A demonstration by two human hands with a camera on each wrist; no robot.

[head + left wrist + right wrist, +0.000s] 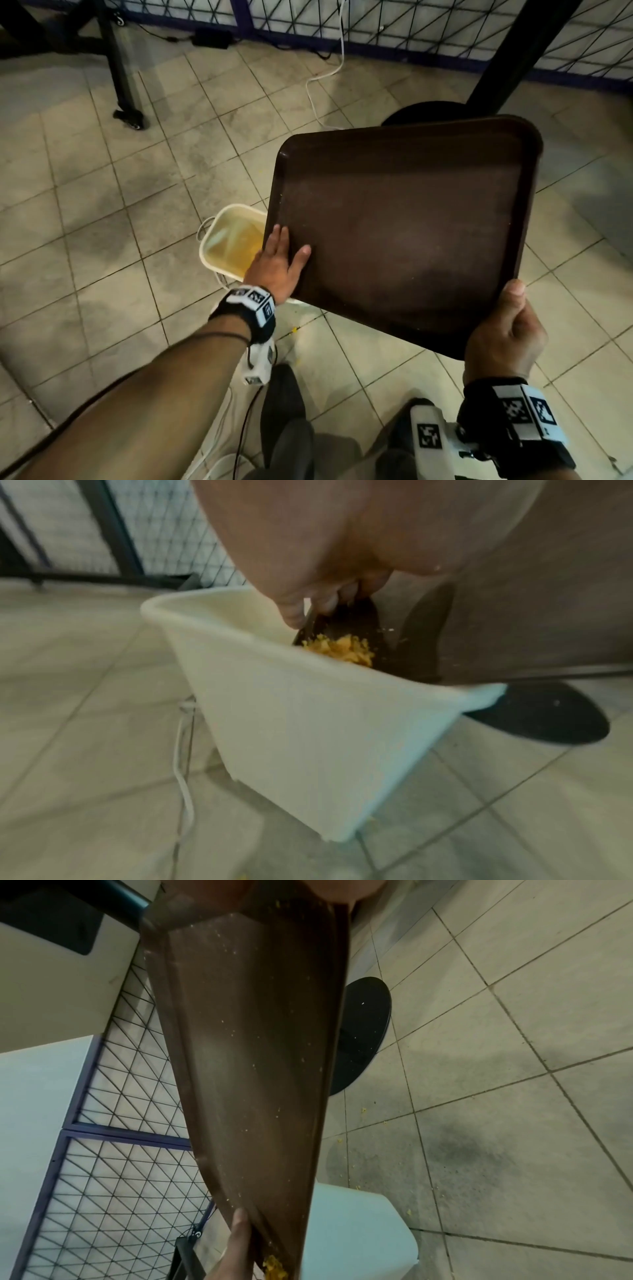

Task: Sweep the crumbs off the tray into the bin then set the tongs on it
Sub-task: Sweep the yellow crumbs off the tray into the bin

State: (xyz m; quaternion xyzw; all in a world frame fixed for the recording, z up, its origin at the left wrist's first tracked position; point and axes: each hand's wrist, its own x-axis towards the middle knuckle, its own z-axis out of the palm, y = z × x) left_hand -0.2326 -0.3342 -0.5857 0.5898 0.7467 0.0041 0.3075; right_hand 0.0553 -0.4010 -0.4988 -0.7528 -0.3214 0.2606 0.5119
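Tray: the brown tray (404, 236) is held in the air, tilted, its low corner over the bin.
Bin: the white bin (226, 240) stands on the tiled floor (102, 222), partly under the tray's lower left corner.
Right grip: the right hand (503, 329) pinches the tray's near corner, the one farthest from the bin, thumb on top, fingers curled underneath.
Left grip: the left hand (279, 263) lies flat on the tray's face at the edge above the bin, fingers straight and spread, holding nothing.
Crumbs: a yellow heap of crumbs (342, 649) sits at the tray's lowest corner, just inside the bin's rim, below the left fingertips (294, 615); small specks dot the tray and the floor beside the bin.
Tongs: not in view.
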